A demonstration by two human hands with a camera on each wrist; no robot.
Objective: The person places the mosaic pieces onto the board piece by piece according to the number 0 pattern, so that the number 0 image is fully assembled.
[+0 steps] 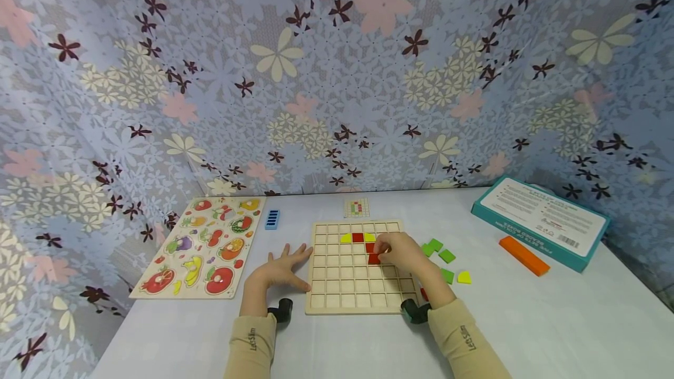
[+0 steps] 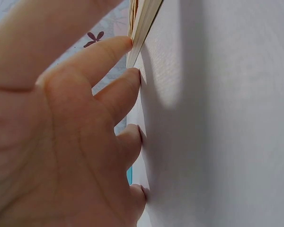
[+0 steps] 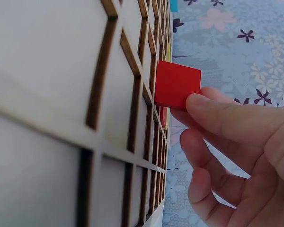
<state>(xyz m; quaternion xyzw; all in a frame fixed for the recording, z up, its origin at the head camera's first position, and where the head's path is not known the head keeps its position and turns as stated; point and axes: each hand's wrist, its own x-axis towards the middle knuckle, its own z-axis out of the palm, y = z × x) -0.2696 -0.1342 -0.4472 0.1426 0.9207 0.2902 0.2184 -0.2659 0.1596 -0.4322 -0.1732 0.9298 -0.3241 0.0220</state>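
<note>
A wooden grid board (image 1: 337, 303) lies on the table between my hands. Thumb and fingers of my right hand (image 1: 402, 252) pinch a red square tile (image 3: 178, 85) at the board's right half; in the right wrist view it stands tilted against the grid. Near it in the upper cells sit another red tile (image 1: 358, 238) and yellow rounded tiles (image 1: 346, 238). My left hand (image 1: 279, 272) spreads its fingers on the table, with the thumb and a fingertip touching the board's left edge. The right hand partly covers cells beneath it.
Green tiles (image 1: 447, 256) and a yellow piece (image 1: 464, 277) lie right of the board. Behind it is a small pattern card (image 1: 357, 207). A fruit puzzle board (image 1: 181, 250) and a blue block (image 1: 271, 219) lie left; an orange bar (image 1: 523, 255) and teal box (image 1: 542, 221) lie right.
</note>
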